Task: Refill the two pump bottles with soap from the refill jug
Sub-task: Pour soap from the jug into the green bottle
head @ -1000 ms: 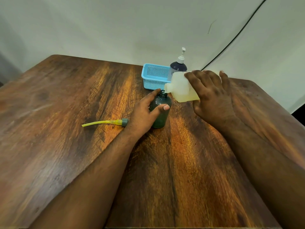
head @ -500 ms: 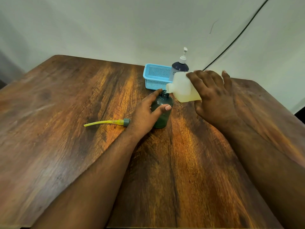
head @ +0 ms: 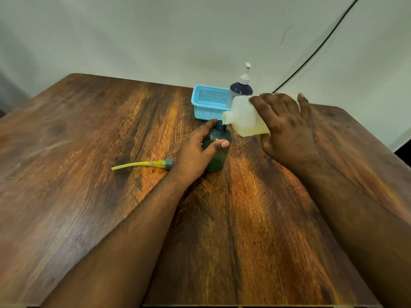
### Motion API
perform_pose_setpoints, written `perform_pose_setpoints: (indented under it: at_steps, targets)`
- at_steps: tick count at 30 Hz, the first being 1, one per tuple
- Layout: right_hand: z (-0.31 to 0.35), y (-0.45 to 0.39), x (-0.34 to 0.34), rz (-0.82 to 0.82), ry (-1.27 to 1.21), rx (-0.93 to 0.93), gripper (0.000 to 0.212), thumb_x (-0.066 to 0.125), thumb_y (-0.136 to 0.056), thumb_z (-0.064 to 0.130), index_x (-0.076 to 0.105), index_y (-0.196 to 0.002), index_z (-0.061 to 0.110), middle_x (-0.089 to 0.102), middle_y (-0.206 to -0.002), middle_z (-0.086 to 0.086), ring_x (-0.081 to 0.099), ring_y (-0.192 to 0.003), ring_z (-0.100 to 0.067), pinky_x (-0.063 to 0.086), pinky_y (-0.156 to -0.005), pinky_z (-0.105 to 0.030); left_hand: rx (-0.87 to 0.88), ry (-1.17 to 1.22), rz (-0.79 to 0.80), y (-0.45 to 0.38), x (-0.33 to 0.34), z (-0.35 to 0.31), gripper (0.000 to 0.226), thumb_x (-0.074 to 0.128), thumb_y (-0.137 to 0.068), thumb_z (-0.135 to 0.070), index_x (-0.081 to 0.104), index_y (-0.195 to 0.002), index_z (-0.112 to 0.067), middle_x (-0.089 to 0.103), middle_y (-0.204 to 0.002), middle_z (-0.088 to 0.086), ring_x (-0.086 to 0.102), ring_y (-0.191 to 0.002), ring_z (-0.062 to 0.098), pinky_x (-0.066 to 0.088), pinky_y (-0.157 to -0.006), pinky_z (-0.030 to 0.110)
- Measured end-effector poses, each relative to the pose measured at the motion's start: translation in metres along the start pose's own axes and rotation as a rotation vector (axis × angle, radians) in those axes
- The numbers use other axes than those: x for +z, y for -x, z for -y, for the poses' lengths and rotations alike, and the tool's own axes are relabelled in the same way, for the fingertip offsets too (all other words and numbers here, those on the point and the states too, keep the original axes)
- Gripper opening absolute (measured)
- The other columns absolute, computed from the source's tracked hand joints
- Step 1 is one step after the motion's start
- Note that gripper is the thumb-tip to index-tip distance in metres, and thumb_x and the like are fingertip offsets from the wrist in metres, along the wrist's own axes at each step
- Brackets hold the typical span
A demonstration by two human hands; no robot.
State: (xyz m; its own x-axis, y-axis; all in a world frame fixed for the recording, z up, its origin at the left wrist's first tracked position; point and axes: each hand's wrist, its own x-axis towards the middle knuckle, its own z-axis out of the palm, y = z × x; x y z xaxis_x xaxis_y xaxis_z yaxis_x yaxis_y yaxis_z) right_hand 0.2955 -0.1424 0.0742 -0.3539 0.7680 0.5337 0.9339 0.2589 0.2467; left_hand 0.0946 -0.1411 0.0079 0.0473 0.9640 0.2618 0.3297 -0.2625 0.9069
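Left hand [head: 195, 150] wraps the uncapped dark green plastic bottle [head: 216, 150] to steady it upright – mid-counter, toward the far edge. Right hand [head: 287, 127] clamps the translucent white refill jug [head: 245, 117], tipped sideways, spout right over the bottle mouth, so soap can run in. Flow not visible. Yellow-tubed pump head [head: 144, 164] lies just left of the left hand – the second, navy pump bottle [head: 241, 90] waits beside the blue mesh basket [head: 209, 101] at the far edge.

Warm light glares orange off the wooden table [head: 255, 218] before me; my forearms cast soft shadows, wide-angle bending curves its edges, near corners blur.
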Motion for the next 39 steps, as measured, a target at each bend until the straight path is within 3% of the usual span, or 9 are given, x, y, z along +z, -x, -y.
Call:
perform_pose_setpoints:
  at_steps: [6,13,20,24,29,39]
  targets:
    - [0.0005,0.0000,0.0000,-0.008,-0.004,0.000,0.078,0.070,-0.076,0.015,0.036,-0.146,0.020,0.044,-0.147,-0.010,0.038,-0.137,-0.036,0.017,-0.115,-0.062,0.001,-0.013,0.000,0.0000,-0.0004,-0.0009,0.068,0.066,-0.092,-0.037,0.035,-0.152,-0.027,0.043,-0.154,0.003,0.040,-0.130,0.010,0.043,-0.101,0.029]
    - [0.0002,-0.0003,0.0001,-0.004,0.007,-0.003,0.077,0.069,-0.078,0.016,0.035,-0.147,0.022,0.043,-0.148,-0.008,0.037,-0.137,-0.034,0.015,-0.115,-0.060,-0.010,-0.015,0.011,-0.0006,-0.0009,0.0005,0.069,0.067,-0.090,-0.039,0.036,-0.151,-0.027,0.043,-0.153,0.004,0.043,-0.137,0.021,0.046,-0.108,0.042]
    - [0.0005,-0.0008,-0.0014,-0.013,0.006,-0.010,0.078,0.071,-0.075,0.013,0.037,-0.146,0.021,0.045,-0.147,-0.009,0.038,-0.136,-0.035,0.016,-0.114,-0.061,0.002,-0.011,0.001,-0.0008,-0.0012,0.0006,0.070,0.068,-0.090,-0.038,0.037,-0.151,-0.026,0.044,-0.153,0.004,0.044,-0.135,0.019,0.046,-0.108,0.039]
    - [0.0004,-0.0002,-0.0012,-0.010,0.002,-0.003,0.079,0.071,-0.075,0.013,0.037,-0.145,0.021,0.045,-0.147,-0.009,0.038,-0.136,-0.035,0.016,-0.114,-0.061,0.012,-0.021,0.002,-0.0007,-0.0007,0.0007,0.070,0.067,-0.090,-0.039,0.036,-0.152,-0.027,0.044,-0.152,0.004,0.043,-0.130,0.011,0.045,-0.102,0.030]
    - [0.0003,-0.0003,-0.0012,-0.003,0.002,-0.004,0.078,0.071,-0.076,0.015,0.037,-0.146,0.020,0.044,-0.148,-0.010,0.038,-0.137,-0.036,0.016,-0.114,-0.061,0.002,-0.029,0.009,-0.0005,-0.0013,-0.0002,0.068,0.066,-0.091,-0.038,0.036,-0.152,-0.027,0.043,-0.153,0.004,0.044,-0.136,0.020,0.045,-0.105,0.035]
    - [0.0000,0.0001,-0.0024,-0.010,0.017,-0.022,0.079,0.071,-0.075,0.014,0.036,-0.145,0.020,0.044,-0.147,-0.010,0.038,-0.136,-0.036,0.017,-0.114,-0.062,0.001,-0.011,0.013,-0.0003,-0.0013,-0.0004,0.069,0.066,-0.091,-0.037,0.035,-0.152,-0.028,0.042,-0.154,0.003,0.043,-0.137,0.019,0.046,-0.107,0.037]
